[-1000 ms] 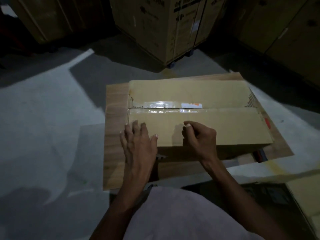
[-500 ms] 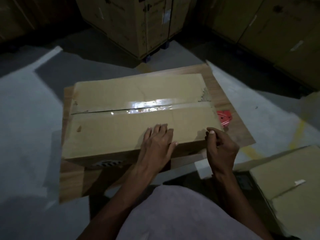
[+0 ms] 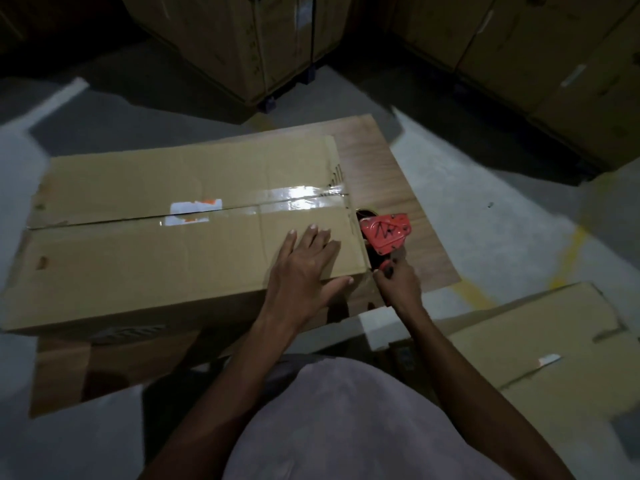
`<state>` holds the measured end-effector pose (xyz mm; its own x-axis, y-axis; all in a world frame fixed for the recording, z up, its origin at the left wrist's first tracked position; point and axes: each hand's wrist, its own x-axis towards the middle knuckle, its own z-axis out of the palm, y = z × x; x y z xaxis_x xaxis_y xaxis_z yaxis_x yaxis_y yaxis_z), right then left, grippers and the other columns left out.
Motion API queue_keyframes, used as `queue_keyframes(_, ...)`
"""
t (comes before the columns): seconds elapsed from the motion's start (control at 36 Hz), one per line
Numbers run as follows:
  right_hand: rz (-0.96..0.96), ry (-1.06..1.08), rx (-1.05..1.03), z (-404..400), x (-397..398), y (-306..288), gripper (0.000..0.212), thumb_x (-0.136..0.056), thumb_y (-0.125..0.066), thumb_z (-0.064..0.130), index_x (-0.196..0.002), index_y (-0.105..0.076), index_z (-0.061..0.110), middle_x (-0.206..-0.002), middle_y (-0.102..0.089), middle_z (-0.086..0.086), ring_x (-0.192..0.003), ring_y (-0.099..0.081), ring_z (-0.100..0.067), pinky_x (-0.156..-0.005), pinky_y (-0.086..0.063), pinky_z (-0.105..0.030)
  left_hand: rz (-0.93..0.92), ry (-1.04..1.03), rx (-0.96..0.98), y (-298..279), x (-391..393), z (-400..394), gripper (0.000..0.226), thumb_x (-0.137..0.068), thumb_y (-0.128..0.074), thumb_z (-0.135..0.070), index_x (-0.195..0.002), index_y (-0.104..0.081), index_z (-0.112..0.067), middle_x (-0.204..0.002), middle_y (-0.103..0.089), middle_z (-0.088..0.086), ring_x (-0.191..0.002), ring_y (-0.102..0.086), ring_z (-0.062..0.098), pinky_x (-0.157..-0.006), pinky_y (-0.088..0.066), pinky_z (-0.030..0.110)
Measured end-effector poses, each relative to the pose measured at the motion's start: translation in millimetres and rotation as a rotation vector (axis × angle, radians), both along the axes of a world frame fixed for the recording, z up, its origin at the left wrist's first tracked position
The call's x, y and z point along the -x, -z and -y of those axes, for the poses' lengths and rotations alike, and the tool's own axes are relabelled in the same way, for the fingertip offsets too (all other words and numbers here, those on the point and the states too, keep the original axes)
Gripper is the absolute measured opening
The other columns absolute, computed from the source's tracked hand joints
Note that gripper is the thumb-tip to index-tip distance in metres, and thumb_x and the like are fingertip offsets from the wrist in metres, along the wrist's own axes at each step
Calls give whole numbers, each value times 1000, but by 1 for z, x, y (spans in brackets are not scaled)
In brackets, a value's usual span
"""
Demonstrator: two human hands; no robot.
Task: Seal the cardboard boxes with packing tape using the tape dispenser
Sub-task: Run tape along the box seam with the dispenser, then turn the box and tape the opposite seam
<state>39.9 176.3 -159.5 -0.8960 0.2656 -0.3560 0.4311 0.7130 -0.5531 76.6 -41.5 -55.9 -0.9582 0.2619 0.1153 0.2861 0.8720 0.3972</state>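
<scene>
A grey concrete floor (image 3: 104, 109) fills the scene, with tall stacked cartons (image 3: 249, 36) standing at twelve o'clock and more at two o'clock. On the floor lies a wood-grain board (image 3: 391, 174), the surface that carries the work. A long cardboard box (image 3: 156, 258) lies across it, reaching from nine o'clock to the centre; clear packing tape (image 3: 298, 197) shines along its middle seam toward the three o'clock end, and a white and orange label (image 3: 194, 211) sits on the seam near its middle. A second cardboard box (image 3: 540, 344) lies at four o'clock, off the board. The left hand (image 3: 308, 268) rests flat on the long box top near its three o'clock end, fingers spread and released. The right hand (image 3: 398, 284) is clenched round the handle of the red tape dispenser (image 3: 386, 233), which is just beside the box's three o'clock end, over the board.
</scene>
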Motion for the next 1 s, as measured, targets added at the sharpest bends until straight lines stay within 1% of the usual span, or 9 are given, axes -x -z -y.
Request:
queue_keyframes(0.11,166,-8,-86,3,8,20,64,-95,-71,38,-143,-42,7,-141,-48,-23,-128,-50,-44,-105,-47,-49,1,-43,-39,3,1,-3,67,-85,-76,-47,-140,-60,-12,-152,-50,13,-147,-39,29,-123,-24,51)
queue_keyframes(0.25,194,4,-138,0,16,27,57,-97,-67,23,-144,-41,3,-143,-48,-24,-129,-49,-45,-108,-46,-50,-10,-75,-50,3,5,-7,68,-86,-75,-49,-142,-58,-13,-153,-49,11,-148,-38,27,-124,-22,49)
queue_keyframes(0.33,183,5,-47,-3,22,24,45,-94,-65,14,-135,-50,0,-133,-56,-24,-119,-58,-44,-102,-52,-51,-20,-97,-53,4,11,-10,68,-85,-77,-48,-141,-59,-13,-152,-50,11,-147,-39,27,-123,-22,48)
queue_keyframes(0.44,87,66,-42,-1,24,13,42,-92,-67,23,-128,-55,5,-118,-65,-21,-109,-64,-42,-88,-53,-41,-28,-116,-56,5,21,-11,70,-85,-77,-48,-143,-58,-14,-153,-49,10,-147,-38,27,-123,-21,46)
queue_keyframes(0.5,43,100,-10,-1,21,7,22,-91,-69,28,-105,-61,13,-109,-68,-21,-102,-66,-42,-79,-47,-38,-24,-124,-49,5,25,-12,70,-86,-75,-50,-144,-56,-15,-154,-47,9,-149,-36,26,-123,-19,44)
queue_keyframes(0.56,14,123,74,-3,19,4,20,-87,-71,32,-81,-58,19,-93,-70,-17,-91,-66,-39,-71,-45,-35,-23,-133,-46,5,30,-12,70,-87,-73,-52,-145,-56,-16,-155,-47,9,-149,-35,25,-124,-19,44)
queue_keyframes(0.72,-195,151,214,-5,15,-21,28,-85,-73,30,-68,-59,14,-59,-52,-2,-61,-53,-23,-57,-38,-35,-23,-151,-40,6,39,-12,70,-89,-71,-53,-146,-54,-16,-156,-45,8,-150,-34,25,-125,-20,46)
queue_keyframes(0.92,-517,120,325,14,3,-66,31,-93,-74,38,-73,-53,26,-62,-53,4,-55,-54,-10,-52,-41,-20,-19,-156,-56,9,50,-13,68,-91,-66,-56,-148,-51,-20,-158,-43,6,-151,-30,22,-126,-14,44)
queue_keyframes(1.0,-646,29,368,20,-3,-85,31,-94,-64,51,-82,-55,24,-64,-54,-1,-58,-60,-19,-54,-52,-36,58,-191,-111,8,55,-13,64,-91,-64,-58,-144,-55,-25,-159,-42,3,-152,-28,20,-126,-12,41)
